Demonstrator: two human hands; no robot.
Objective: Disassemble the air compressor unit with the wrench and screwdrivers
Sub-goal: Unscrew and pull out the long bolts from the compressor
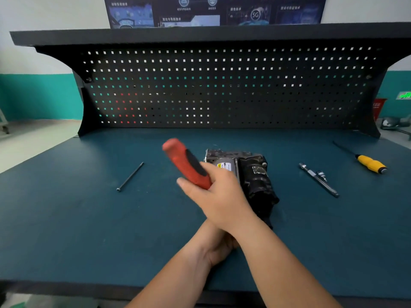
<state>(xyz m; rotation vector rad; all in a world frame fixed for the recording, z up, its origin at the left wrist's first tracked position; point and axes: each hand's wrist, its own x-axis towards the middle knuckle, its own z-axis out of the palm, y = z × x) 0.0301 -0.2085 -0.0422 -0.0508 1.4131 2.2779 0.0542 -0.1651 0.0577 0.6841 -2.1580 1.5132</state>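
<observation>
The right hand (216, 196), centre frame, has its fingers clamped on the red screwdriver (188, 166). Its handle slants to the upper left, and the tip probably points into the air compressor (255, 176). The left hand (219, 246) lies beneath, its grip hidden.

Blue desk (66, 218) beneath the fingers (186, 184). Black pegboard (222, 96) stands beyond them, dark shelf (200, 35) over it, blue poster (213, 10) on wall higher still.

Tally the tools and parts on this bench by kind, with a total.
Screwdrivers: 2, the red-handled screwdriver gripped by the right hand and the yellow-handled screwdriver
Wrench: 1
Long bolt: 1
Compressor unit: 1
Total: 5
</observation>
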